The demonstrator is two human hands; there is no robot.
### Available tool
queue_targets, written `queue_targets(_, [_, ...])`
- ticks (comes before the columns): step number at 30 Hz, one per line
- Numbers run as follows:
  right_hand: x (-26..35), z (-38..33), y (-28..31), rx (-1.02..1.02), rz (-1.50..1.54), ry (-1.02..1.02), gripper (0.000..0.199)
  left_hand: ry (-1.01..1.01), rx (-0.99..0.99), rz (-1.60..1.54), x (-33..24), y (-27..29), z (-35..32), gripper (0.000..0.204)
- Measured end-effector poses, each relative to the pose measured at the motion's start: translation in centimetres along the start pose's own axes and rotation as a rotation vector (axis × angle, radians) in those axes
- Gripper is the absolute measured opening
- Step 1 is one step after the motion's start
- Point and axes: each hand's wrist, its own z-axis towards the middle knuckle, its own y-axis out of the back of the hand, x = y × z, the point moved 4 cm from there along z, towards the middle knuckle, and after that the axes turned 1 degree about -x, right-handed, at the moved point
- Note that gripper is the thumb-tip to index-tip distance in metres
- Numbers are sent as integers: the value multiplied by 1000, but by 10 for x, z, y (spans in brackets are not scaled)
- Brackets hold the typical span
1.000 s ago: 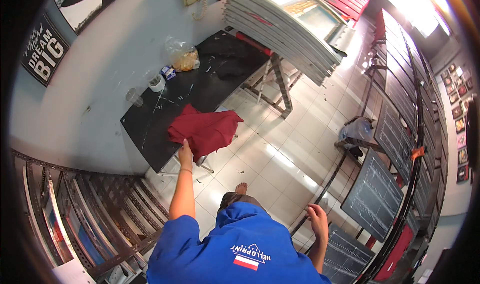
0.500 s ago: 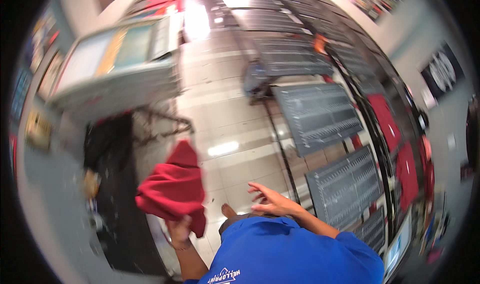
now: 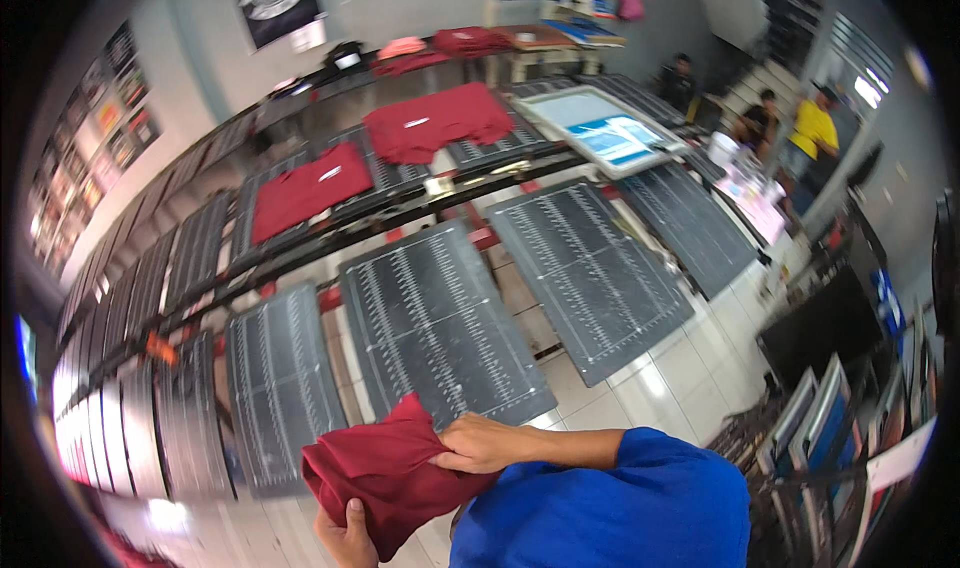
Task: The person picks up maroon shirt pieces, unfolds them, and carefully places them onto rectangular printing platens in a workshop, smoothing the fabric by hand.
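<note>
A bunched dark red T-shirt hangs in front of me, held between both hands. My left hand grips its lower left part, with the thumb on top of the cloth. My right hand is closed on its upper right edge, pinching the fabric. Just beyond the cloth lies a flat grey printing board with white ruled marks. The fingers under the T-shirt are hidden by its folds.
Similar boards run in rows along a dark rail. Two red T-shirts lie spread on the far row. A framed screen rests at the far right. More frames stand at the near right. Several people are in the back right.
My view has swung right, from the aisle to the printing boards. My right hand, empty and with its fingers apart before, now grips the T-shirt along with the left.
</note>
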Motion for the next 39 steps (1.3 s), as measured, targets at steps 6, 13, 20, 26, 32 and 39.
queue_targets(6, [-54,-48,86,-504,-354,-184,31,-393,-53,340,-56,-56,109,35])
queue_targets(13, [-13,-96,177,-1345,289,-251,15,-461,-42,244,-62,-30,183,34])
queue_targets(20, [41,-73,241,-1512,-72,-105,16,-687,54,170,-73,-56,234,30])
queue_targets(26, [60,-45,261,-1083,-514,-535,16,64,456,-897,-80,-55,242,32])
queue_targets(32, [26,-15,181,-852,-825,-597,30,69,656,-746,-48,-75,235,16])
queue_targets(39, [46,81,38,-615,-157,-314,47,328,614,-879,-25,-132,216,19])
